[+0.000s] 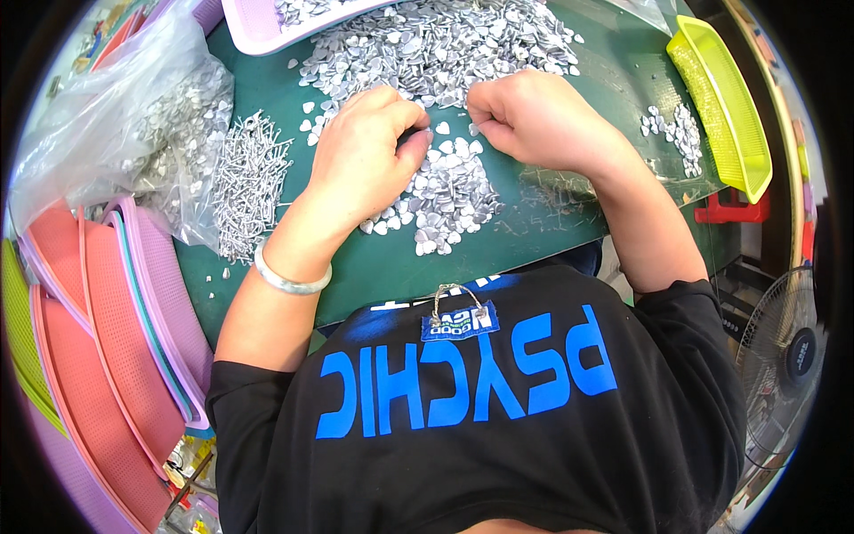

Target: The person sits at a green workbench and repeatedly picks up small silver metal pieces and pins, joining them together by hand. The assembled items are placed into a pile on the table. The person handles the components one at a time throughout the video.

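Head view: small, shiny silver hearts [454, 191].

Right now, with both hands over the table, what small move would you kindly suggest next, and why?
I would probably ease the right hand a little toward the left hand: the two face each other, and a loose silvery heart piece lies in the narrow gap between them, just beyond the small heart pile. What either hand holds is hard to tell.
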Demonstrator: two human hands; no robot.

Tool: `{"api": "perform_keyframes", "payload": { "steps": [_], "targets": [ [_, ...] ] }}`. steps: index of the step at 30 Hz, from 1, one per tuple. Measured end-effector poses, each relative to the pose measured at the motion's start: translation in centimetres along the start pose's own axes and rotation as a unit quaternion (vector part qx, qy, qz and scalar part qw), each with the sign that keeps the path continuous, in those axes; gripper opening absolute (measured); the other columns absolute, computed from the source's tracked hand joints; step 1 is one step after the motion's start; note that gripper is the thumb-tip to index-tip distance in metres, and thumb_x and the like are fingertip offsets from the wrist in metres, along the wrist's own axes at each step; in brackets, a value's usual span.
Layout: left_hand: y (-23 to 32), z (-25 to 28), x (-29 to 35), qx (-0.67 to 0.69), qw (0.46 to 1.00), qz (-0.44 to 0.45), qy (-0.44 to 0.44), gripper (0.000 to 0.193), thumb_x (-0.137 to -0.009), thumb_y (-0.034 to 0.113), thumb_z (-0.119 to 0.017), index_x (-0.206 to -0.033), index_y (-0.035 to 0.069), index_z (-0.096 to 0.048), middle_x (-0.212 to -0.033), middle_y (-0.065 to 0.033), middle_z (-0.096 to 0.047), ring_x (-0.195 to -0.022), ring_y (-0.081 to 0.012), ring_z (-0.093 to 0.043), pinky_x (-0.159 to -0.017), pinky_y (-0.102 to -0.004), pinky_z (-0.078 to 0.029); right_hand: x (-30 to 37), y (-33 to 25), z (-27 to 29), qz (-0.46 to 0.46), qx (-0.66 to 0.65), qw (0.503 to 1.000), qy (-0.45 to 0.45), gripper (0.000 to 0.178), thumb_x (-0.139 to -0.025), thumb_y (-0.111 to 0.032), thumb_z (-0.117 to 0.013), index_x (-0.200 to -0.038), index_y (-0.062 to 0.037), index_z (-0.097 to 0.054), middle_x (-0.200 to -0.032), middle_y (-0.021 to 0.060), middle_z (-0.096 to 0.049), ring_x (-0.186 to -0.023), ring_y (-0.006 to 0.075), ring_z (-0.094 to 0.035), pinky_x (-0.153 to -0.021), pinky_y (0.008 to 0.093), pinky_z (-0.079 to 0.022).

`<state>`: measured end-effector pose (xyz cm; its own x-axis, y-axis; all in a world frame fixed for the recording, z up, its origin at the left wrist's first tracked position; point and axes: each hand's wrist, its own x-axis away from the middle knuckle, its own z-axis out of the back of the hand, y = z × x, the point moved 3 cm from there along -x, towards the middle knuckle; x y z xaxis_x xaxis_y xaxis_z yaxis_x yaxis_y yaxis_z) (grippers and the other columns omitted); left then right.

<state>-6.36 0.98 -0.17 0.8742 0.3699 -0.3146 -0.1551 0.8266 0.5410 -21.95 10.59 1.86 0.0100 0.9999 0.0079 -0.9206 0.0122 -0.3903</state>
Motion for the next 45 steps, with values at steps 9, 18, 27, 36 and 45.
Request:
{"api": "perform_keyframes", "payload": {
  "steps": [9,18,27,36,45],
  "targets": [
    [0.2,0.1,-0.3,-0.026,0.998,0.041,0.039,0.007,-0.072,0.005,-0.066,-0.077,0.007,-0.062,-0.077,-0.0059,-0.057,-0.08,-0.0269,-0.058,-0.069,-0.0376,-0.047,0.8,0.6,-0.8,0.065,-0.037,0.995,0.072,0.008,-0.076,-0.01,-0.065,-0.083,-0.0082,-0.063,-0.066,0.0097,-0.062,-0.062,0.0281,-0.061,-0.057,0.0362,-0.047],
    [-0.1,0.6,0.1,0.06,0.998,0.027,0.0,0.008,-0.072,0.006,-0.061,-0.078,0.006,-0.066,-0.076,-0.007,-0.058,-0.076,-0.0273,-0.059,-0.067,-0.0375,-0.048,0.8,0.1,-0.2,0.005,-0.042,0.999,0.026,0.011,-0.078,-0.016,-0.061,-0.086,-0.0102,-0.066,-0.075,0.0118,-0.065,-0.076,0.0331,-0.063,-0.068,0.0426,-0.05],
    [-0.4,0.5,0.3,-0.002,1.0,0.01,0.008,0.014,-0.073,0.003,-0.057,-0.081,0.006,-0.068,-0.079,-0.0084,-0.06,-0.08,-0.0282,-0.06,-0.07,-0.0382,-0.049,0.4,0.4,-1.1,0.025,-0.068,0.995,0.064,0.011,-0.082,-0.016,-0.061,-0.086,-0.0066,-0.066,-0.073,0.0119,-0.064,-0.069,0.0315,-0.063,-0.063,0.0386,-0.049],
    [-0.2,0.6,0.4,-0.011,1.0,-0.002,0.009,0.015,-0.072,0.001,-0.057,-0.081,0.005,-0.069,-0.078,-0.0076,-0.06,-0.08,-0.0274,-0.06,-0.071,-0.0375,-0.049,1.0,1.7,0.6,-0.025,-0.093,0.993,0.061,0.012,-0.08,-0.009,-0.061,-0.091,-0.0051,-0.066,-0.066,0.0108,-0.063,-0.057,0.0196,-0.059,-0.056,0.0302,-0.047],
    [0.6,-0.1,-0.3,0.028,0.996,-0.089,0.002,0.029,-0.073,-0.005,-0.054,-0.097,0.004,-0.067,-0.088,-0.0103,-0.059,-0.087,-0.0298,-0.056,-0.079,-0.0387,-0.047,1.2,1.9,-0.5,0.076,-0.127,0.988,0.037,0.017,-0.078,-0.009,-0.064,-0.095,-0.0065,-0.067,-0.067,0.0113,-0.063,-0.059,0.0228,-0.061,-0.056,0.0321,-0.047]
  ]
}}
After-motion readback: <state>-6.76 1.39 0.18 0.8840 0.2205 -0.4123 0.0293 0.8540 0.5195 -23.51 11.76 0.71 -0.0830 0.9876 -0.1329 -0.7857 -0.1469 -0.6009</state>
